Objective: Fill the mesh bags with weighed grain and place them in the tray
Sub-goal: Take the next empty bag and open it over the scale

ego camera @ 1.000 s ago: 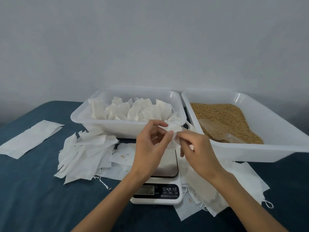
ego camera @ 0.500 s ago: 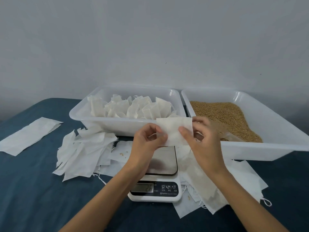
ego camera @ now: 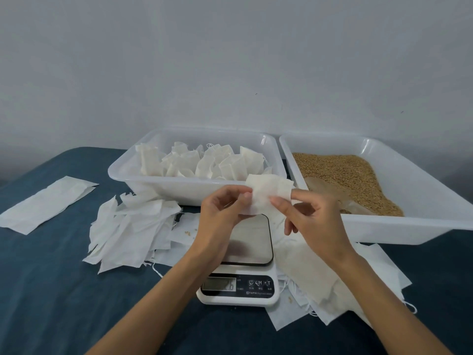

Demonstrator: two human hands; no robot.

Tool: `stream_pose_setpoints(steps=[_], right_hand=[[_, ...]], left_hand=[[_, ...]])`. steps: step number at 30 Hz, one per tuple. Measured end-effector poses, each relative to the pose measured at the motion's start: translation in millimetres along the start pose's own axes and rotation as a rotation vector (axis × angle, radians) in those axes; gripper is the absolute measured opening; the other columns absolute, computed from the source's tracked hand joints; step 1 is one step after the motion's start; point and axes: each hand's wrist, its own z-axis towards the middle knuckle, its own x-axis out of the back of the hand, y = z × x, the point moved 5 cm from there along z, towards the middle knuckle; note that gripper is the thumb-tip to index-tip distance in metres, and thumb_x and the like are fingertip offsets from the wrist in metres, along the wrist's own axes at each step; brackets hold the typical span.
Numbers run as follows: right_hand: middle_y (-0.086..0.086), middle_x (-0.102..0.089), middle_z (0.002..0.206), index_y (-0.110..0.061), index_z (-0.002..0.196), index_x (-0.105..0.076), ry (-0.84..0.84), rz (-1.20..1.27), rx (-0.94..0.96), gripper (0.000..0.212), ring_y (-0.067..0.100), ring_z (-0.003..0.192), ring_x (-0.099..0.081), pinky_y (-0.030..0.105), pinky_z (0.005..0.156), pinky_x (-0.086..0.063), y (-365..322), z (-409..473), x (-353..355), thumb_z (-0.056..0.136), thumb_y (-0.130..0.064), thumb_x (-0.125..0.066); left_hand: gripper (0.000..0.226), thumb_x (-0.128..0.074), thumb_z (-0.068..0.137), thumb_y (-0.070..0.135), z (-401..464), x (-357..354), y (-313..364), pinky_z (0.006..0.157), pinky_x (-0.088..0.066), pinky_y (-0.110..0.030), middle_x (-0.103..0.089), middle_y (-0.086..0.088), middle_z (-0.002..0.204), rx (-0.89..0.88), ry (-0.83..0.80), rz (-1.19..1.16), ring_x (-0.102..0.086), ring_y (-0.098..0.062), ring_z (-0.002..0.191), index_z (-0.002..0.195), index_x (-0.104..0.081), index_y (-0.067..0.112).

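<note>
Both hands hold one small white mesh bag (ego camera: 268, 194) in the air above the steel platform of the white digital kitchen scale (ego camera: 240, 262), just in front of the near wall of the left tray. The left hand (ego camera: 222, 213) pinches the bag's left edge between thumb and fingertips, and the right hand (ego camera: 311, 221) pinches its right edge the same way, its other fingers loosely spread. Gripping opposite edges like this probably serves to pull the mouth apart for filling, over the scale where the weighing happens; whether the mouth is open yet cannot be told.

The bag looks flat, limp and slightly creased, a thin papery rectangle that seems empty.

The clear white plastic tray of filled bags (ego camera: 128, 172) sits behind the scale, within easy reach for dropping finished ones. The matching tray of golden-brown grain (ego camera: 422, 226) lies to the right, beside the scooping hand. Loose piles of empty white bags (ego camera: 133, 231) flank the scale on the dark blue cloth
</note>
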Motion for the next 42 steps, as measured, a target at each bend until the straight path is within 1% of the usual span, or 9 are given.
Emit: stream_pose_setpoints(steps=[2, 6, 12, 19, 23, 28, 33, 37, 42], right_hand=[[-0.004, -0.053, 0.049, -0.028, 0.065, -0.066, -0.013, -0.029, 0.018, 0.028, 0.022, 0.042, -0.063, 0.043, 0.042, -0.043, 0, 0, -1, 0.092, -0.035, -0.073], [-0.012, -0.054, 0.055, -0.020, 0.065, -0.063, -0.079, -0.068, 0.051, 0.033, 0.014, 0.042, -0.065, 0.031, 0.037, -0.038, -2, -2, -5, 0.094, -0.033, -0.068], [0.011, -0.043, 0.054, -0.022, 0.062, -0.048, -0.114, -0.041, 0.004, 0.043, 0.017, 0.044, -0.068, 0.045, 0.034, -0.034, 0, -1, 1, 0.098, -0.044, -0.058], [0.015, -0.055, 0.054, -0.001, 0.069, -0.061, -0.167, -0.075, 0.012, 0.057, 0.014, 0.052, -0.071, 0.049, 0.043, -0.045, -6, 3, 5, 0.095, -0.052, -0.060], [0.003, -0.048, 0.050, -0.017, 0.063, -0.056, -0.111, -0.022, -0.046, 0.047, 0.021, 0.047, -0.070, 0.048, 0.035, -0.040, -5, 3, 5, 0.094, -0.053, -0.060], [-0.006, -0.065, 0.061, -0.024, 0.068, -0.070, -0.119, 0.046, -0.104, 0.034, 0.026, 0.059, -0.074, 0.031, 0.045, -0.054, -4, 3, 3, 0.096, -0.041, -0.060], [0.016, -0.072, 0.078, -0.014, 0.078, -0.078, -0.013, 0.179, -0.162, 0.033, 0.028, 0.076, -0.076, 0.021, 0.061, -0.059, -2, 3, 9, 0.095, -0.033, -0.057], [0.008, -0.067, 0.067, -0.007, 0.070, -0.068, -0.166, 0.205, -0.240, 0.037, 0.030, 0.079, -0.077, 0.028, 0.062, -0.061, -1, 0, 6, 0.096, -0.032, -0.058], [0.038, -0.054, 0.075, 0.009, 0.084, -0.061, -0.262, 0.104, -0.252, 0.048, 0.030, 0.071, -0.077, 0.042, 0.061, -0.063, -1, 5, 12, 0.093, -0.038, -0.059]], left_hand=[[0.012, -0.070, 0.098, 0.007, 0, 1, 0, 0.086, -0.059, -0.036, -0.073, -0.006, 0.091, -0.002, -0.004, 0.014, -0.068, -0.022, 0.092, 0.098, -0.080, 0.014], [0.011, -0.069, 0.099, 0.009, 2, 1, -2, 0.086, -0.060, -0.035, -0.076, -0.014, 0.099, -0.003, -0.026, 0.058, -0.070, -0.022, 0.093, 0.104, -0.079, 0.012], [0.019, -0.070, 0.096, 0.001, 6, 8, 2, 0.081, -0.056, -0.028, -0.074, -0.005, 0.092, -0.016, 0.053, 0.001, -0.067, -0.017, 0.090, 0.094, -0.081, 0.016], [0.011, -0.064, 0.101, 0.002, 7, 7, -1, 0.072, -0.058, -0.028, -0.068, -0.013, 0.085, 0.095, 0.071, -0.048, -0.060, -0.019, 0.067, 0.102, -0.075, 0.003], [0.018, -0.064, 0.104, 0.019, 4, 3, -6, 0.077, -0.061, -0.033, -0.078, -0.010, 0.099, 0.145, 0.061, 0.052, -0.075, -0.027, 0.090, 0.116, -0.071, 0.008], [0.018, -0.067, 0.101, 0.010, 2, 3, -1, 0.077, -0.062, -0.036, -0.074, -0.015, 0.093, 0.115, 0.092, -0.003, -0.072, -0.024, 0.086, 0.118, -0.065, 0.007], [0.011, -0.066, 0.100, 0.002, -2, -5, -1, 0.081, -0.062, -0.038, -0.069, -0.014, 0.088, 0.114, 0.028, -0.024, -0.066, -0.026, 0.086, 0.102, -0.057, 0.007], [0.015, -0.061, 0.099, -0.007, 1, -2, 1, 0.087, -0.057, -0.034, -0.070, -0.008, 0.091, 0.049, 0.007, 0.026, -0.065, -0.023, 0.090, 0.095, -0.070, 0.005], [0.019, -0.060, 0.101, -0.005, 6, 0, -1, 0.082, -0.059, -0.029, -0.074, -0.007, 0.094, 0.108, -0.018, -0.026, -0.068, -0.018, 0.091, 0.100, -0.075, 0.006]])
